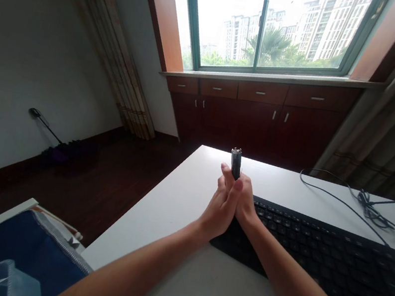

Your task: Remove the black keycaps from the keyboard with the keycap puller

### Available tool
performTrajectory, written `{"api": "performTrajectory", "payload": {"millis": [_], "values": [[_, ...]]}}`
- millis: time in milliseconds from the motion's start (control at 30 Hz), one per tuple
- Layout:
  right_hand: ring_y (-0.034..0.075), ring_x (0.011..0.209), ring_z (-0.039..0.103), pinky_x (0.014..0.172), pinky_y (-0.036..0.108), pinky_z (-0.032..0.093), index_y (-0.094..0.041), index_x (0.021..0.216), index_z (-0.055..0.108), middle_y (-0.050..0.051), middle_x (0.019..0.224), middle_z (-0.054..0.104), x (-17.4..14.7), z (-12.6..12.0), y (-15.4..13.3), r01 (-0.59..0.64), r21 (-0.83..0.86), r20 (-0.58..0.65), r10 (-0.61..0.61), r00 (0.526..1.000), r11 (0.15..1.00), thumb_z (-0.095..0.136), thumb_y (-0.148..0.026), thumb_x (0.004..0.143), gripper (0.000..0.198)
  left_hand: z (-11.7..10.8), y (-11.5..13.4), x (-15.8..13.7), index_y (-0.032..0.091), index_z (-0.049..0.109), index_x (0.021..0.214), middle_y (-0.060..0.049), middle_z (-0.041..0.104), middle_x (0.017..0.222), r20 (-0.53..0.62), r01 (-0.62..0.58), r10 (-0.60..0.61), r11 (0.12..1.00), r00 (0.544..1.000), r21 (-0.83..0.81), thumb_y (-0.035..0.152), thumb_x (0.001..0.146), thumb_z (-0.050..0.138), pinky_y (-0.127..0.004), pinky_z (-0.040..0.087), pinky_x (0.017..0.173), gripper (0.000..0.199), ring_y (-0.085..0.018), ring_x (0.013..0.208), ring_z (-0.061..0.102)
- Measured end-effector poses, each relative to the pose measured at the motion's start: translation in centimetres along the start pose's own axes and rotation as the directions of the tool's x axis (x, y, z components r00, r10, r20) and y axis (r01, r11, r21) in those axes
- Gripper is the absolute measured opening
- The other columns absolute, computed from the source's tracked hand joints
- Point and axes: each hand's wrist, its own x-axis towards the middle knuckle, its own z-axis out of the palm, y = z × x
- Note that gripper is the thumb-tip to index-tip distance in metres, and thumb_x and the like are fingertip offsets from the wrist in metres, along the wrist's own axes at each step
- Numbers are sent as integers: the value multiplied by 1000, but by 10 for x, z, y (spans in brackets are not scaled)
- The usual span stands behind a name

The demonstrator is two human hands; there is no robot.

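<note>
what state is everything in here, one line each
left hand: clasped with right hand
right hand: clasped with left hand
black object: nearly upright between the hands, metallic end up
keyboard: flat on the table
cable: partly bundled
curtains: drawn aside
drawers: shut
cabinet doors: shut
window: open or shut, cannot tell

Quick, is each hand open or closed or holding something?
Left hand: closed, holding a black stick-like thing.
Right hand: pressed against the left hand; fingers mostly hidden, so its grip can't be told.
</note>
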Motion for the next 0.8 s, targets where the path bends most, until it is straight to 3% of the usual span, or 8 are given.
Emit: {"api": "performTrajectory", "payload": {"millis": [200, 367, 533, 800], "values": [[12, 55, 35, 49, 26, 32, -22, 67, 45, -4, 60, 41, 0, -2, 11, 54, 153, -61, -45, 997, 987, 66, -56, 87, 45, 6, 2, -1, 18, 39, 149, -16, 53, 146, -30, -17, 18, 999, 999, 42, 64, 104, 31, -43, 38, 118, 65, -29, 143, 46], [12, 55, 33, 50, 26, 32, -22, 64, 43, -4, 60, 39, 1, -3, 14, 83, 144, -67, -74, 995, 986, 65, -54, 89, 46, 6, 2, 0, 17, 45, 144, -16, 59, 139, -33, -6, 8, 999, 999, 39, 63, 105, 25, -44, 41, 116, 64, -29, 136, 53], [12, 56, 33, 52, 26, 32, -22, 63, 41, -4, 60, 39, 1, -3, 13, 139, 104, -86, -131, 988, 985, 62, -53, 91, 47, 5, 3, 2, 16, 46, 141, -15, 56, 141, -29, -26, 27, 999, 999, 24, 60, 107, 24, -41, 33, 122, 60, -26, 140, 48], [12, 55, 34, 52, 27, 33, -22, 62, 41, -4, 59, 40, 0, -3, 10, 158, 135, -72, -150, 986, 978, 62, -54, 91, 48, 4, 6, 0, 17, 46, 139, -15, 58, 138, -18, -41, 41, 999, 999, -10, 60, 106, 27, -40, 41, 117, 57, -26, 134, 54]]}}
